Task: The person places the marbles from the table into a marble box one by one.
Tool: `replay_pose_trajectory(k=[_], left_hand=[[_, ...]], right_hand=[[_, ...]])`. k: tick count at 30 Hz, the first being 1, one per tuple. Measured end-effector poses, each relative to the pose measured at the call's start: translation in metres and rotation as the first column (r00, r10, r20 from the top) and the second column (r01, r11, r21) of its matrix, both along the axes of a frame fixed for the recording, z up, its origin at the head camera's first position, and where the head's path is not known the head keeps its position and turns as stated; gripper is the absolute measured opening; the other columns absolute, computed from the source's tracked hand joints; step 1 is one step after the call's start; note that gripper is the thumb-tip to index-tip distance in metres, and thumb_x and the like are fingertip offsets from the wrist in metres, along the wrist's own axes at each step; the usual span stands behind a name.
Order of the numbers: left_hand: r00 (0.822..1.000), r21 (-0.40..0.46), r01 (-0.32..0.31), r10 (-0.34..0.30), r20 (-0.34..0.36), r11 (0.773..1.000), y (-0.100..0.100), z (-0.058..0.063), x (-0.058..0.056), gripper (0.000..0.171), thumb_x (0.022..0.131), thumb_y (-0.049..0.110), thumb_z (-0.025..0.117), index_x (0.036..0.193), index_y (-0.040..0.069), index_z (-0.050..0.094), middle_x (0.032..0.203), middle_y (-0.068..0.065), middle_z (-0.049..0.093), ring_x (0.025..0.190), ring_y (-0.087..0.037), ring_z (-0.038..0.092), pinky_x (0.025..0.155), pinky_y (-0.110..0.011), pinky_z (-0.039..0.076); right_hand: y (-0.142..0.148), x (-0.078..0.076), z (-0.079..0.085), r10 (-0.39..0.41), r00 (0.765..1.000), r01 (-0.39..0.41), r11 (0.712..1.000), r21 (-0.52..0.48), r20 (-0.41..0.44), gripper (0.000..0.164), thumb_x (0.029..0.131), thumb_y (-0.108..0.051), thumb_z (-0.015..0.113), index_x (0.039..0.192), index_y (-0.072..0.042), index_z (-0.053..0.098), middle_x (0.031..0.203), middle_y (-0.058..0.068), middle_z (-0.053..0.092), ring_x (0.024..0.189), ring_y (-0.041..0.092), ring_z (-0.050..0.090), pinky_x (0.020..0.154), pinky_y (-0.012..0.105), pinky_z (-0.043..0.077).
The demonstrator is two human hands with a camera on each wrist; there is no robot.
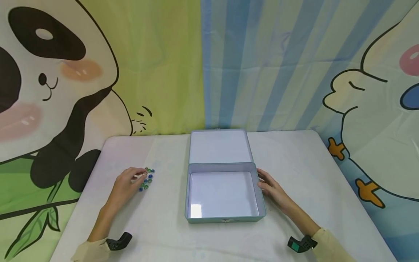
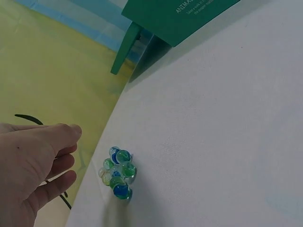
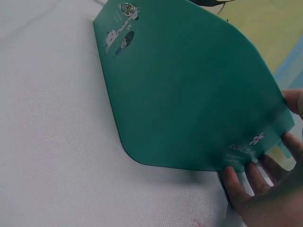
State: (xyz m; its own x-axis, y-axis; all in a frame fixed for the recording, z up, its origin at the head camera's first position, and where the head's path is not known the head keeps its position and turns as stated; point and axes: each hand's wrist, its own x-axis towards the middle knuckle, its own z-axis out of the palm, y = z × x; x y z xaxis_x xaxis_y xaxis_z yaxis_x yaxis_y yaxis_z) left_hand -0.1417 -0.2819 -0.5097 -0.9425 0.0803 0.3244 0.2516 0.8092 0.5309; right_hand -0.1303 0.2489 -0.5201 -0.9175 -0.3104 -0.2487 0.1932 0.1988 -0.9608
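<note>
My left hand is at the left of the table, fingers bent loosely and fingertips right beside a small cluster of glass marbles. Up close in the left wrist view, these marbles are clear with blue and green swirls, and the left hand shows no marble between its fingers. In the middle stands a green tin box, its lid tipped back. At its right side my right hand touches the outer wall, thumb at the upper edge and fingertips spread along the wall.
A white cloth covers the table. Its far edge meets a cartoon-printed curtain with a panda at the left. The box's metal clasp faces the near side. Dark devices sit at both wrists.
</note>
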Motion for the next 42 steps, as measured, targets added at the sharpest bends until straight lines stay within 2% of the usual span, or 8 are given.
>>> replay_pose_trajectory(k=[3,7,17,23,30,35,38,42], left_hand=[[1.0,0.004,0.01,-0.01,-0.001,1.0,0.002,0.0,-0.001,0.024,0.085,0.009,0.074,0.108,0.008,0.07,0.103,-0.008,0.07,0.09,-0.024,0.065,0.074,-0.035,0.056],[0.999,0.015,0.035,-0.034,-0.013,0.999,0.007,0.001,-0.002,0.023,0.084,0.009,0.074,0.107,0.008,0.071,0.101,-0.006,0.07,0.09,-0.021,0.065,0.074,-0.03,0.056],[0.988,0.056,0.143,-0.139,-0.074,0.988,0.028,0.001,-0.005,0.02,0.083,0.009,0.076,0.103,0.011,0.071,0.095,0.001,0.07,0.083,-0.016,0.066,0.071,-0.023,0.056],[0.968,0.104,0.237,-0.226,-0.107,0.966,0.049,0.011,-0.008,0.021,0.082,0.006,0.076,0.102,0.009,0.071,0.095,0.0,0.07,0.084,-0.015,0.066,0.07,-0.018,0.056],[0.946,0.131,0.319,-0.309,-0.094,0.939,0.074,0.033,-0.016,0.022,0.083,0.01,0.076,0.104,0.01,0.071,0.095,0.002,0.071,0.085,-0.012,0.067,0.073,-0.022,0.057],[0.912,0.109,0.41,-0.406,-0.061,0.905,0.095,0.048,-0.025,0.019,0.085,0.014,0.075,0.104,0.012,0.072,0.096,0.002,0.073,0.085,-0.011,0.068,0.074,-0.024,0.057],[0.876,0.089,0.481,-0.481,-0.021,0.872,0.11,0.058,-0.031,0.018,0.086,0.013,0.073,0.103,0.011,0.073,0.096,0.002,0.073,0.085,-0.01,0.068,0.074,-0.024,0.057],[0.816,0.06,0.575,-0.577,0.037,0.816,0.13,0.068,-0.04,0.017,0.087,0.012,0.072,0.103,0.01,0.073,0.095,0.002,0.074,0.085,-0.009,0.067,0.075,-0.024,0.057]], right_hand=[[0.0,0.0,0.0,-0.003,1.0,0.003,1.0,0.003,0.004,0.064,0.099,-0.031,0.049,0.154,-0.019,0.02,0.161,0.017,0.017,0.148,0.042,0.019,0.115,0.063,0.023],[0.0,0.0,-0.001,-0.008,1.0,0.008,1.0,0.004,0.002,0.063,0.099,-0.03,0.049,0.154,-0.018,0.02,0.161,0.018,0.017,0.147,0.042,0.019,0.115,0.063,0.023],[0.001,0.001,-0.004,0.013,1.0,-0.013,1.0,-0.008,0.015,0.064,0.099,-0.03,0.049,0.155,-0.019,0.019,0.161,0.018,0.017,0.147,0.042,0.02,0.115,0.06,0.026],[0.0,0.001,-0.004,0.006,1.0,-0.006,1.0,-0.002,0.002,0.063,0.1,-0.03,0.048,0.155,-0.019,0.019,0.161,0.018,0.016,0.147,0.042,0.02,0.115,0.062,0.024],[0.002,-0.004,-0.003,0.037,0.999,-0.037,0.999,0.03,-0.009,0.064,0.101,-0.032,0.045,0.156,-0.019,0.015,0.162,0.019,0.013,0.147,0.044,0.017,0.115,0.064,0.02],[0.0,-0.007,-0.001,0.046,0.999,-0.046,0.998,0.033,0.003,0.066,0.1,-0.035,0.044,0.156,-0.02,0.012,0.163,0.017,0.011,0.148,0.044,0.016,0.116,0.065,0.019],[-0.001,-0.006,-0.001,0.045,0.999,-0.045,0.998,0.037,0.009,0.065,0.101,-0.035,0.043,0.156,-0.021,0.012,0.163,0.017,0.01,0.148,0.043,0.016,0.116,0.065,0.018],[-0.001,-0.004,-0.002,0.041,0.999,-0.041,0.998,0.051,0.007,0.065,0.101,-0.035,0.043,0.157,-0.02,0.012,0.163,0.018,0.009,0.148,0.045,0.014,0.115,0.066,0.019]])
